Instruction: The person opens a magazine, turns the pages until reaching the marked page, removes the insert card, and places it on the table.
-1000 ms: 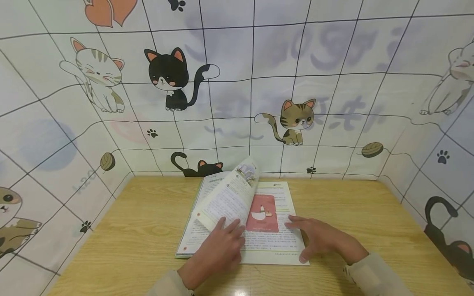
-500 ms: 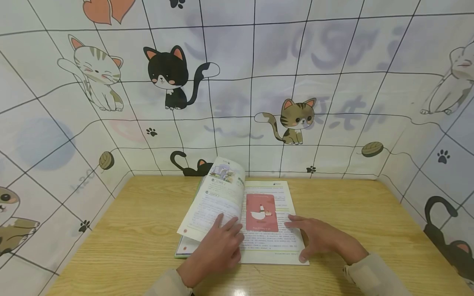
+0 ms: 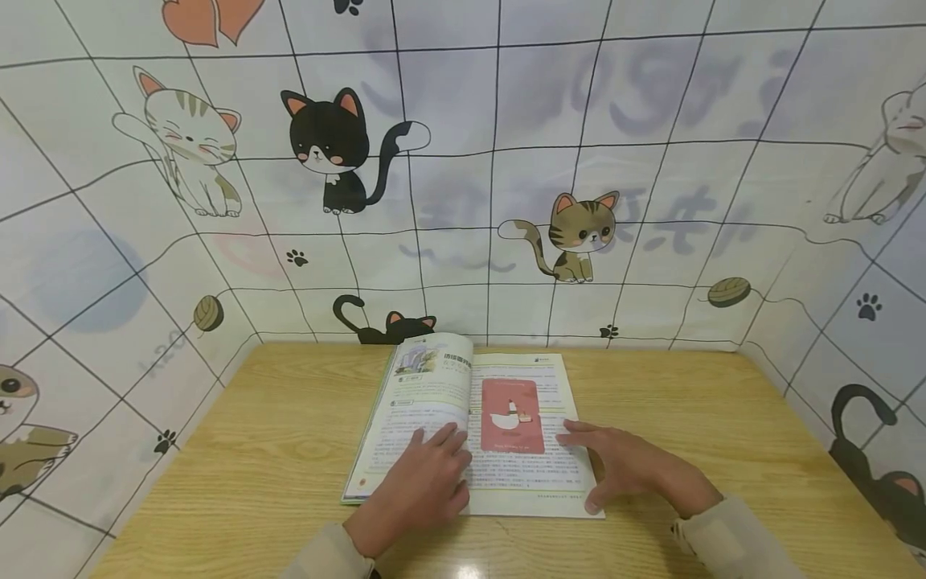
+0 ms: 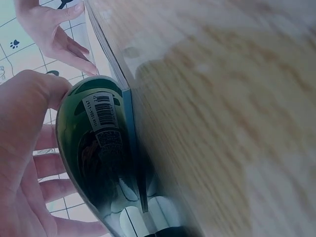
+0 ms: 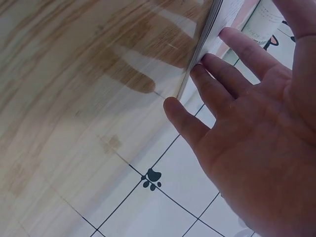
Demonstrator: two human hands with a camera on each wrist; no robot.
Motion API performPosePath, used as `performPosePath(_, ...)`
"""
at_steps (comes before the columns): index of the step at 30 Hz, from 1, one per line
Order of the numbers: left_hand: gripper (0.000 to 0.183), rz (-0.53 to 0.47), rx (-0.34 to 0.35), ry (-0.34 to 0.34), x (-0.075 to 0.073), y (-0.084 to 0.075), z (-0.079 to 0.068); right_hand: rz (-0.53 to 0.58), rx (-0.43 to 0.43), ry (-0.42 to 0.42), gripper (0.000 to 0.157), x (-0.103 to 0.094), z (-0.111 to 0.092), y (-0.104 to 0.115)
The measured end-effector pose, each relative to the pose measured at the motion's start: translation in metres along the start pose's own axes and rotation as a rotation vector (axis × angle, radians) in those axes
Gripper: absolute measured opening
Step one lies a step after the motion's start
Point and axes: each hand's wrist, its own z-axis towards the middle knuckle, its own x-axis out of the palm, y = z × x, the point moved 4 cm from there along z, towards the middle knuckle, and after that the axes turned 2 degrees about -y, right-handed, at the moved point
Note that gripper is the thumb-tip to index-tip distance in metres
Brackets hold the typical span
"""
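Note:
An open book (image 3: 535,500) lies on the table, printed pages facing up. On its right page is a pinkish-red card (image 3: 512,441) with a white bird-like drawing. My left hand (image 3: 427,480) rests on the lower left page beside the fold, fingers extended and relaxed. The left wrist view shows the green back cover (image 4: 91,148) with a barcode, close to the palm. My right hand (image 3: 624,461) touches the right page's outer edge, its fingers spread and the thumb near the lower corner. In the right wrist view its fingertips stand along the page edges. Neither hand grips anything.
The wooden table (image 3: 253,450) reaches back to a white wall sheet (image 3: 448,185) printed with cats, paw prints and a grid. Similar sheets stand at the left and right. The book's far edge lies close to the back wall.
The raised page has swung over to the left and now lies down on the left side, under my left hand. My left hand has shifted slightly; the right hand has stayed put.

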Motion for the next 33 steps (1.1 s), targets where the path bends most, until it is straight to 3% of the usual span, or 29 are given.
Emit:
performPosePath(6, 0.03, -0.013, -0.01, 0.012, 0.001, 0.004, 0.001, -0.026, 0.003, 0.004, 0.097, -0.004, 0.002, 0.0)
performPosePath(13, 0.029, -0.066, -0.025, 0.024, 0.005, 0.006, -0.001, -0.064, 0.079, -0.003, 0.076, -0.019, 0.024, 0.005)
performPosePath(21, 0.029, -0.09, -0.03, 0.039, 0.009, 0.007, -0.004, -0.056, -0.018, -0.111, 0.063, -0.04, 0.062, 0.013)
performPosePath(26, 0.031, -0.119, -0.017, 0.03, 0.012, 0.007, -0.003, -0.06, -0.014, -0.154, 0.058, -0.037, 0.085, 0.01)
performPosePath(33, 0.033, -0.153, -0.013, 0.029, 0.014, 0.008, -0.001, -0.045, 0.012, -0.194, 0.063, -0.023, 0.105, 0.003)
